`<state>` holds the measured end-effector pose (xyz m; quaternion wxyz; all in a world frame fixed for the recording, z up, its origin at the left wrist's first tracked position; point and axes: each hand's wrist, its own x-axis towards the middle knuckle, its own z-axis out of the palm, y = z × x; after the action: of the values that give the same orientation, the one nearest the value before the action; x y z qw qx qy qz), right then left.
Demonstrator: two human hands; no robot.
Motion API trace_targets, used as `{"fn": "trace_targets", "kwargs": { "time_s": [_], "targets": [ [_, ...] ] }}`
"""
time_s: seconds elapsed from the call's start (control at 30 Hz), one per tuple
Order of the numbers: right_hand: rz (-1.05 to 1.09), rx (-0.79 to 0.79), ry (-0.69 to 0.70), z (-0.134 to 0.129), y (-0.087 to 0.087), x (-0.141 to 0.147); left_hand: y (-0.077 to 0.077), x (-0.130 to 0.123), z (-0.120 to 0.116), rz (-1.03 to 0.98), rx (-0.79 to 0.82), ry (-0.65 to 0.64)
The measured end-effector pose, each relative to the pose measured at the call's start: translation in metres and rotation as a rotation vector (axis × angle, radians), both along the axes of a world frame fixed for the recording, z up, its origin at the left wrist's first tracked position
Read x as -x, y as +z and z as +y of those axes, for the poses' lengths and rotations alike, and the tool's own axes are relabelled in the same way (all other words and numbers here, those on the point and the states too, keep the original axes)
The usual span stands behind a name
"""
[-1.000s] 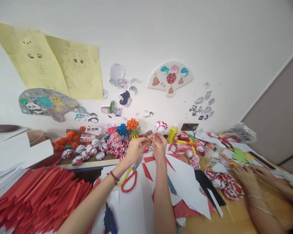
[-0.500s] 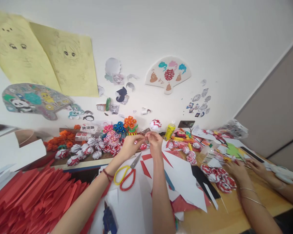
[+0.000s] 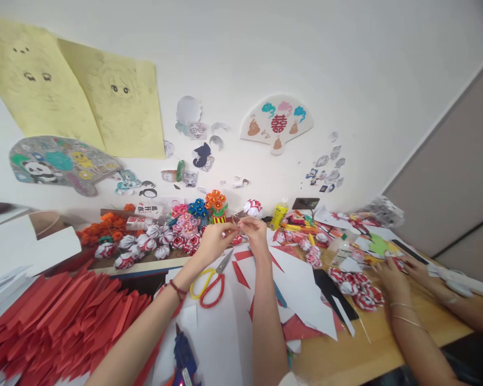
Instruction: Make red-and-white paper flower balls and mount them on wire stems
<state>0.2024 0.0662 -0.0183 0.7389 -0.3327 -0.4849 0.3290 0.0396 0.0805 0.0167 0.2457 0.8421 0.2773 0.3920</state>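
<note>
My left hand [image 3: 214, 241] and my right hand [image 3: 255, 235] meet in front of me, their thumbs and fingers pinched together. What lies between the fingertips is too small and hidden to make out. Just beyond my right hand shows a white-and-red paper flower [image 3: 253, 207]; whether it joins what I pinch, I cannot tell. Below my hands, between the forearms, scissors [image 3: 212, 287] with one yellow and one red handle lie on white paper [image 3: 229, 332]. A blue glue gun [image 3: 184, 351] lies nearer to me.
Folded red paper [image 3: 64, 321] fills the near left. Paper flowers [image 3: 147, 242] crowd the back, beside a yellow bottle [image 3: 279, 213]. Cut paper sheets [image 3: 301, 289] spread to the right. Another person's hands [image 3: 392, 276] work at the far right, near a bunch of red-and-white flowers [image 3: 356, 289].
My hands stay pinched together in nearly the same place. The white-and-red flower beyond them has shifted slightly left. The view has moved a little, and the other person's hands have shifted.
</note>
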Motion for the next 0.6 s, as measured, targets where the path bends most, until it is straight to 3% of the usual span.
{"fn": "trace_targets", "kwargs": {
  "time_s": [0.23, 0.6],
  "targets": [
    [0.020, 0.013, -0.051, -0.0005, -0.0010, 0.0025, 0.0048, -0.0025, 0.0014, 0.032, -0.031, -0.041],
    [0.047, 0.055, -0.019, -0.0047, 0.0032, 0.0056, 0.0089, -0.0032, -0.0068, 0.120, -0.122, 0.232]
  ]
}}
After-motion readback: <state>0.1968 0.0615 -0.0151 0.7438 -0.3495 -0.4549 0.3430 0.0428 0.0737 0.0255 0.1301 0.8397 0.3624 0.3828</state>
